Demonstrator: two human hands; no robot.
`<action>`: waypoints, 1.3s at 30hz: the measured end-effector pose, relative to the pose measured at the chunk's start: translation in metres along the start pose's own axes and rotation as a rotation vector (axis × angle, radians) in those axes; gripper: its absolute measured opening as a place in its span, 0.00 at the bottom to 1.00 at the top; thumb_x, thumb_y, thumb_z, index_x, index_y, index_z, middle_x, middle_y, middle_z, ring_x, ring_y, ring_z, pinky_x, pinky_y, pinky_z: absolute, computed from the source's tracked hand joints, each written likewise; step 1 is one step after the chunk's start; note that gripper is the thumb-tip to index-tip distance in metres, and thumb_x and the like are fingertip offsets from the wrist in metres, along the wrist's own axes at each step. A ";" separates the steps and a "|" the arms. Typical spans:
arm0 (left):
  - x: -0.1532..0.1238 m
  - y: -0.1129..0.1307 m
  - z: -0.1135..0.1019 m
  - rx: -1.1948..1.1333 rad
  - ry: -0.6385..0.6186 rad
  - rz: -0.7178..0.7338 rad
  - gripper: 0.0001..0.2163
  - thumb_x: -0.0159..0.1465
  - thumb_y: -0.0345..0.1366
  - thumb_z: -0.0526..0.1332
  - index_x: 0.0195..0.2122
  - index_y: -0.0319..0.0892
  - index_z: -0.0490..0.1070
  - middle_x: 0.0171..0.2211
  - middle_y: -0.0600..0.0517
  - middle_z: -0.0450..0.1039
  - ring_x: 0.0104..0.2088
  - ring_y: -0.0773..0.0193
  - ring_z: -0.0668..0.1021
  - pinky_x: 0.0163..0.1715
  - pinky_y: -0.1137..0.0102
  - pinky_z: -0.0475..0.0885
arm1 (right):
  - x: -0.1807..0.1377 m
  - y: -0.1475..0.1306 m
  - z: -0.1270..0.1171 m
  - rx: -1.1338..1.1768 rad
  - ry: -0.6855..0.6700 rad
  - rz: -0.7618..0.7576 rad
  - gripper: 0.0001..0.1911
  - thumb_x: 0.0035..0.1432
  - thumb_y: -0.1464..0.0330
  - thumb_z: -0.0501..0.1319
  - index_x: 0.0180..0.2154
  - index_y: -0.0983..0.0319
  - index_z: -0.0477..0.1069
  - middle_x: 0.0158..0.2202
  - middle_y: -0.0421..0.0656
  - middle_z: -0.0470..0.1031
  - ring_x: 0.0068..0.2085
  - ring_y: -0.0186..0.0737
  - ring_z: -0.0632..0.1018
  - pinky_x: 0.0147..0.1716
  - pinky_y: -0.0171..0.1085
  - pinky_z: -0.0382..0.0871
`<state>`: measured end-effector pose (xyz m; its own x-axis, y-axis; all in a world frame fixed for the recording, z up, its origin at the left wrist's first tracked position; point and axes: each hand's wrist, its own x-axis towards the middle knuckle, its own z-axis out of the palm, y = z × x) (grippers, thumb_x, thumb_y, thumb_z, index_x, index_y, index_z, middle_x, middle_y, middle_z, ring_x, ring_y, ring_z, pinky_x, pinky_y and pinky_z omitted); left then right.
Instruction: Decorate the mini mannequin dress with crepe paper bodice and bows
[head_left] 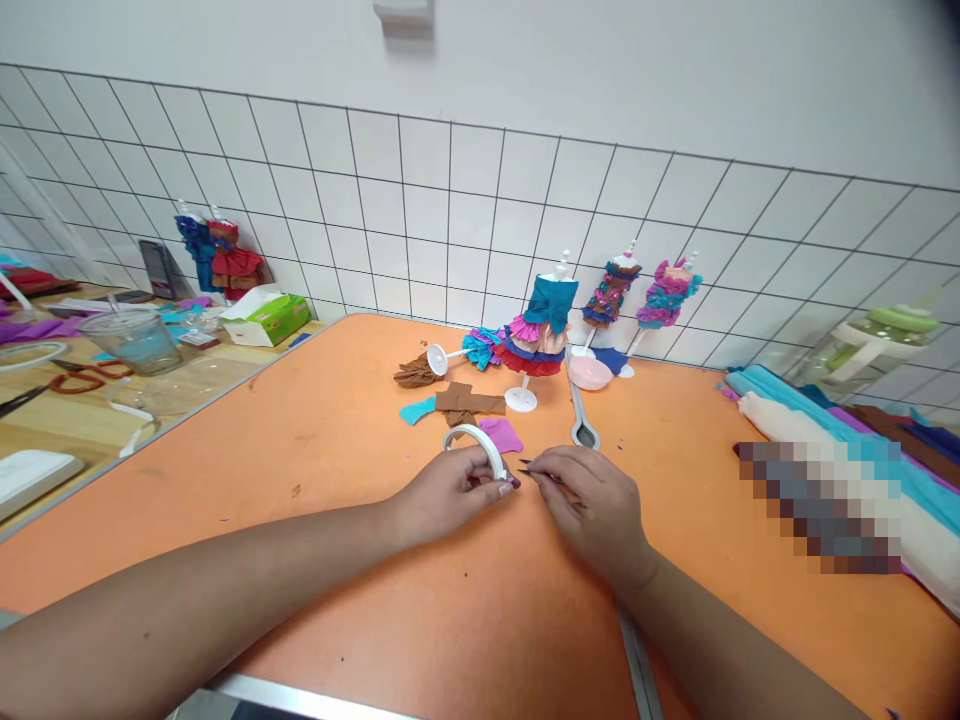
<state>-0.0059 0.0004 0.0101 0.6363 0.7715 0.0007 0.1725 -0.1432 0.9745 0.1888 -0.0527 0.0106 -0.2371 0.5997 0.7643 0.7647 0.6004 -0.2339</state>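
My left hand [455,493] is closed around a white roll of tape [480,447], which stands on edge between thumb and fingers. A small dark purple scrap [514,482] shows at its thumb tip. Just to the right, my right hand [592,505] is closed on a small dark tool [525,467] with two thin pointed tips facing the left hand; the rest is hidden by the fingers. Beyond the hands lie a pink-purple paper piece [500,435], brown paper pieces [471,402] and a blue piece [418,411]. A small dress-form stand [551,300] wears a layered paper dress.
Behind stand two more dressed forms [611,292], with a pink bowl [590,373] nearby. Another form [480,347] lies on its side. Rolls of coloured crepe paper [825,430] lie right. On the left table are scissors [79,378], a glass cup [131,342] and a green tissue pack [266,318].
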 end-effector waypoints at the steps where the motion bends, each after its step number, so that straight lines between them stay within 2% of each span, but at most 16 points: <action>1: 0.000 0.000 0.000 0.006 0.011 -0.014 0.12 0.60 0.42 0.63 0.38 0.38 0.72 0.38 0.46 0.78 0.43 0.56 0.78 0.44 0.65 0.71 | 0.000 0.000 0.000 -0.006 -0.010 -0.011 0.09 0.60 0.75 0.58 0.38 0.59 0.74 0.36 0.40 0.80 0.38 0.35 0.77 0.37 0.34 0.68; 5: -0.001 0.002 -0.001 -0.099 -0.081 0.002 0.12 0.60 0.42 0.63 0.40 0.39 0.71 0.38 0.46 0.79 0.44 0.57 0.79 0.47 0.65 0.71 | -0.002 -0.001 0.000 -0.057 -0.054 -0.110 0.13 0.60 0.75 0.59 0.45 0.56 0.73 0.40 0.38 0.80 0.36 0.34 0.77 0.35 0.33 0.67; 13: -0.002 -0.003 0.002 -0.086 -0.151 0.016 0.09 0.62 0.39 0.61 0.39 0.38 0.71 0.38 0.47 0.79 0.43 0.58 0.79 0.45 0.66 0.72 | -0.003 -0.004 0.002 -0.060 -0.015 -0.138 0.07 0.58 0.74 0.62 0.37 0.57 0.74 0.34 0.36 0.80 0.33 0.33 0.77 0.34 0.32 0.65; 16: -0.003 -0.001 0.001 0.067 -0.146 0.049 0.09 0.63 0.38 0.59 0.40 0.39 0.70 0.38 0.48 0.79 0.42 0.59 0.79 0.42 0.68 0.72 | -0.002 -0.004 0.001 -0.077 -0.030 -0.101 0.04 0.58 0.73 0.61 0.34 0.58 0.73 0.32 0.37 0.79 0.33 0.33 0.77 0.33 0.32 0.64; 18: -0.004 0.003 -0.002 0.319 -0.087 0.079 0.08 0.64 0.38 0.58 0.40 0.40 0.70 0.38 0.49 0.78 0.39 0.60 0.79 0.37 0.69 0.72 | -0.001 -0.005 0.003 -0.106 -0.054 -0.058 0.04 0.58 0.73 0.60 0.33 0.59 0.73 0.31 0.38 0.78 0.33 0.33 0.77 0.30 0.32 0.63; 22: -0.006 0.014 -0.011 0.954 0.007 0.194 0.08 0.66 0.36 0.53 0.38 0.40 0.70 0.35 0.47 0.76 0.36 0.57 0.77 0.34 0.67 0.68 | -0.001 -0.005 0.009 -0.102 -0.149 0.153 0.05 0.57 0.71 0.58 0.31 0.59 0.72 0.29 0.38 0.76 0.29 0.33 0.75 0.26 0.32 0.60; 26: -0.004 0.019 -0.013 1.324 -0.013 0.278 0.09 0.67 0.32 0.52 0.35 0.39 0.70 0.34 0.45 0.74 0.36 0.55 0.75 0.31 0.66 0.66 | 0.003 -0.006 0.012 0.086 -0.272 0.499 0.04 0.51 0.71 0.58 0.27 0.59 0.71 0.27 0.38 0.74 0.26 0.34 0.73 0.24 0.32 0.62; 30: -0.004 0.018 -0.015 1.326 -0.052 0.390 0.10 0.68 0.35 0.51 0.34 0.40 0.70 0.33 0.45 0.73 0.36 0.55 0.74 0.33 0.66 0.66 | 0.010 -0.005 0.008 0.448 -0.415 0.839 0.05 0.50 0.71 0.55 0.24 0.60 0.67 0.18 0.35 0.66 0.18 0.31 0.67 0.16 0.30 0.57; 32: -0.005 0.017 -0.017 1.257 -0.072 0.393 0.11 0.68 0.38 0.51 0.35 0.40 0.70 0.33 0.46 0.73 0.36 0.56 0.74 0.35 0.65 0.65 | 0.010 -0.002 0.006 0.607 -0.501 0.977 0.06 0.52 0.69 0.54 0.27 0.60 0.68 0.15 0.34 0.63 0.15 0.30 0.64 0.14 0.29 0.54; 33: -0.006 0.016 -0.019 1.220 -0.080 0.381 0.11 0.69 0.39 0.50 0.36 0.40 0.70 0.34 0.46 0.73 0.36 0.56 0.74 0.36 0.65 0.65 | 0.010 -0.001 0.005 0.651 -0.516 1.013 0.07 0.53 0.67 0.54 0.29 0.61 0.69 0.17 0.34 0.65 0.15 0.30 0.64 0.13 0.29 0.54; 35: -0.006 0.015 -0.020 1.133 -0.091 0.335 0.12 0.69 0.40 0.49 0.36 0.41 0.69 0.34 0.47 0.73 0.35 0.57 0.74 0.35 0.66 0.65 | 0.008 0.004 0.003 0.635 -0.456 0.986 0.11 0.56 0.65 0.53 0.37 0.61 0.72 0.24 0.37 0.72 0.16 0.30 0.67 0.14 0.30 0.58; 36: -0.006 0.014 -0.021 1.083 -0.096 0.306 0.13 0.69 0.41 0.49 0.35 0.41 0.68 0.34 0.48 0.73 0.35 0.58 0.74 0.34 0.67 0.65 | 0.007 0.006 0.002 0.574 -0.385 0.917 0.14 0.57 0.65 0.53 0.42 0.61 0.72 0.29 0.39 0.75 0.18 0.30 0.69 0.16 0.31 0.61; 38: -0.006 0.012 -0.021 0.981 -0.099 0.254 0.13 0.69 0.42 0.49 0.34 0.41 0.67 0.33 0.49 0.72 0.33 0.60 0.73 0.33 0.68 0.65 | 0.005 0.008 -0.001 0.399 -0.265 0.677 0.18 0.58 0.68 0.54 0.50 0.58 0.70 0.38 0.42 0.77 0.24 0.31 0.74 0.24 0.33 0.68; 39: -0.005 0.011 -0.020 0.939 -0.100 0.238 0.13 0.69 0.43 0.49 0.34 0.41 0.66 0.32 0.49 0.72 0.33 0.61 0.73 0.32 0.69 0.65 | 0.004 0.008 -0.002 0.310 -0.247 0.521 0.20 0.58 0.69 0.55 0.53 0.57 0.68 0.42 0.42 0.77 0.29 0.33 0.76 0.29 0.34 0.70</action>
<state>-0.0226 0.0072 0.0254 0.7856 0.6084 0.1126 0.5332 -0.7580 0.3756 0.1957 -0.0467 0.0126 -0.0413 0.9349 0.3524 0.6171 0.3012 -0.7269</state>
